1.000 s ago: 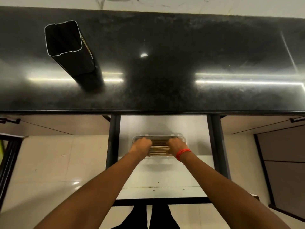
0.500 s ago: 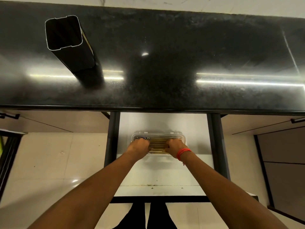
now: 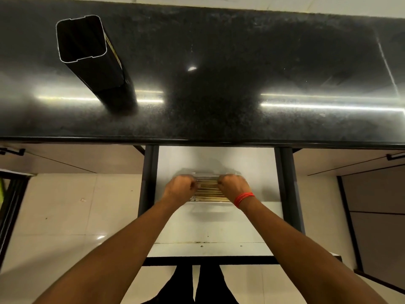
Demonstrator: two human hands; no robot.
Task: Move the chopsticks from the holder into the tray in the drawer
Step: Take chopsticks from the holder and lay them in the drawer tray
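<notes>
A tall black square holder (image 3: 87, 62) stands on the counter at the far left, and its opening looks dark and empty. Below the counter edge, the white drawer (image 3: 208, 227) is pulled out. In it sits a clear tray (image 3: 208, 202) with several wooden chopsticks (image 3: 207, 190) lying side by side, left to right. My left hand (image 3: 179, 188) is curled in a fist over their left ends. My right hand (image 3: 233, 187), with a red thread at the wrist, is curled over their right ends. Both hands hide the chopstick tips and the tray's ends.
The glossy black countertop (image 3: 241, 84) overhangs the back of the drawer. Dark rails (image 3: 149, 183) run along both sides of the drawer. The drawer's black front edge (image 3: 208, 261) is nearest me, above my legs. Cabinet fronts and pale floor tiles lie to either side.
Both hands stay curled over the chopsticks in the tray. They have shifted slightly toward the counter, and the view has tilted a little.
</notes>
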